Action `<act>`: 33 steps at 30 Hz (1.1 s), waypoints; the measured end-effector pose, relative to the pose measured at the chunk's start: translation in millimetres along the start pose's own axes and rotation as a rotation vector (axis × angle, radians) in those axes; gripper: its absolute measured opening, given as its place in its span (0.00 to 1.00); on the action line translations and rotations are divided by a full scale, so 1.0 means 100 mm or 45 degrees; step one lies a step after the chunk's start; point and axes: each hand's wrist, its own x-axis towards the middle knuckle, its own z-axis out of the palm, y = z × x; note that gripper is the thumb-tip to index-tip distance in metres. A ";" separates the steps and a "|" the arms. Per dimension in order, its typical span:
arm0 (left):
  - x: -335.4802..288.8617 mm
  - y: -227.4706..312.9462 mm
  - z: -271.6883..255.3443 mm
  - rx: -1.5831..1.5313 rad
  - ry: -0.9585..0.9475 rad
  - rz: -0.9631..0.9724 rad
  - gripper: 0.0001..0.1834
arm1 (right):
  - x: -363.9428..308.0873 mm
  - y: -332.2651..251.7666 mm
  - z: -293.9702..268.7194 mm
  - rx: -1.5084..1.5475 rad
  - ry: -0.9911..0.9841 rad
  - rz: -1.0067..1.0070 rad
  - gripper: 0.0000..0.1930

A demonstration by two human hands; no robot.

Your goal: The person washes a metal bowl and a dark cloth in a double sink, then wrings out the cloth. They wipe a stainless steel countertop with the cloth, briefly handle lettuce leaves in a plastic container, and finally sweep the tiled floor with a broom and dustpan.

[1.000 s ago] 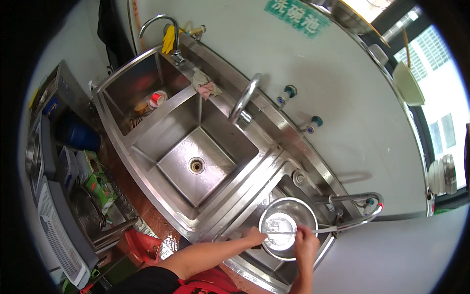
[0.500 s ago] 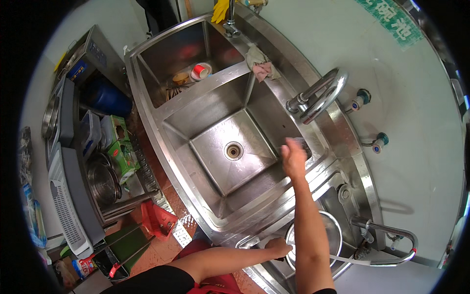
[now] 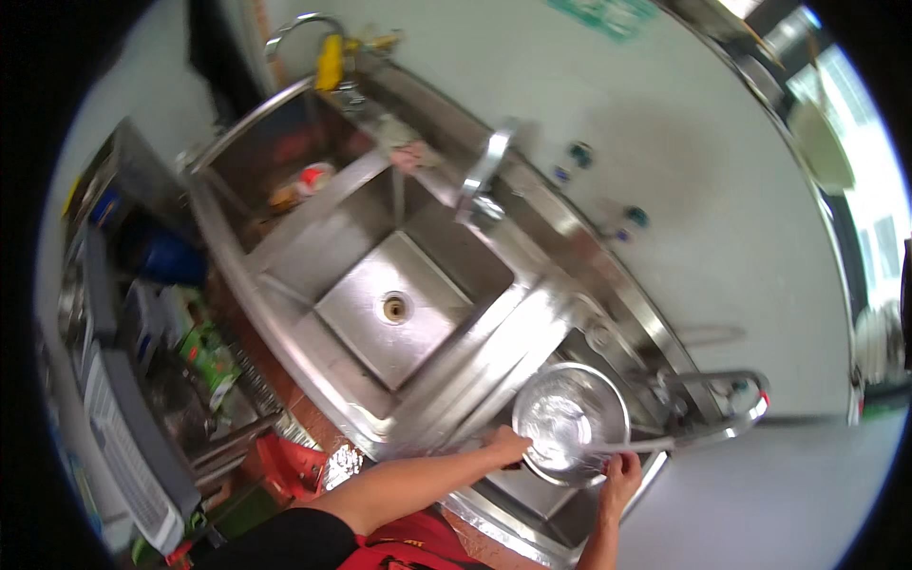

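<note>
A round, shiny metal basin (image 3: 545, 388) sits in the small right-hand sink, with clear water inside. My left hand (image 3: 505, 446) is closed on its left rim. At the lower right rim, my right hand (image 3: 621, 478) has its fingers curled against the basin edge; motion blur softens them. Just above these fingers passes a pale hose or spout (image 3: 646, 445) from the curved metal tap (image 3: 722, 378), its end over the basin. The tip of the stream is too blurred to make out.
Left of the basin is a deep steel sink (image 3: 366, 328) with a drain and its own tap (image 3: 489, 171). A farther sink (image 3: 261, 152) holds a red-and-white container (image 3: 313, 178). Shelving with grey racks (image 3: 123, 442) and a red plastic container (image 3: 290, 465) stand on the left.
My right hand has left the middle sink and come down to the basin's right rim. My left hand remains at its left rim. The view has shifted right.
</note>
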 end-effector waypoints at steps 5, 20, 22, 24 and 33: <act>-0.01 0.01 0.05 -0.181 -0.054 0.085 0.19 | 0.81 0.58 -0.48 0.256 0.166 -0.041 0.06; -0.46 -0.01 0.11 0.083 0.052 0.087 0.23 | 2.22 0.78 -0.37 -0.819 0.197 -0.485 0.19; -0.40 -0.11 0.18 0.176 0.108 0.120 0.23 | 2.12 0.70 -0.49 -0.757 0.095 -0.489 0.19; -0.59 0.00 0.09 0.117 0.030 0.058 0.26 | 1.78 0.63 -0.62 -0.726 0.054 -0.543 0.22; -1.16 -0.20 -1.06 -0.190 -0.119 0.126 0.20 | -0.78 -0.78 -0.35 -0.835 -1.134 -1.585 0.15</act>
